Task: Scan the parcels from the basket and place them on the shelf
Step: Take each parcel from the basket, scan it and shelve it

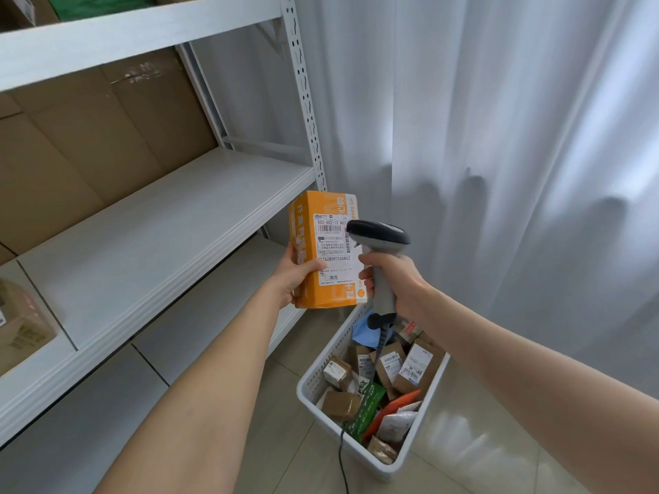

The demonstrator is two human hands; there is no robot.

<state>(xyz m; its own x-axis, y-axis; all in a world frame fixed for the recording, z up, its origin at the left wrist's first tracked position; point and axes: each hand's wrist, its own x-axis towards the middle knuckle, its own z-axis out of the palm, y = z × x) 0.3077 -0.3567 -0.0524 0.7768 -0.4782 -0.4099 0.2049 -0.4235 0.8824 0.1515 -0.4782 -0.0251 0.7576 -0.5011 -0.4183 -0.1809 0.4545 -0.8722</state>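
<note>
Head view: we hold the orange parcel [330,251] in our left hand [294,276], thumb and fingers curled round its lower left edge. Its label faces us. The parcel is up in the air, just in front of the white shelf [160,237] and above the basket [313,379]. Our right hand [396,279] is wrapped tight round the grip of the scanner [379,235], whose dark head sits just beside the label's barcode. More parcels lie in the basket on the floor.
</note>
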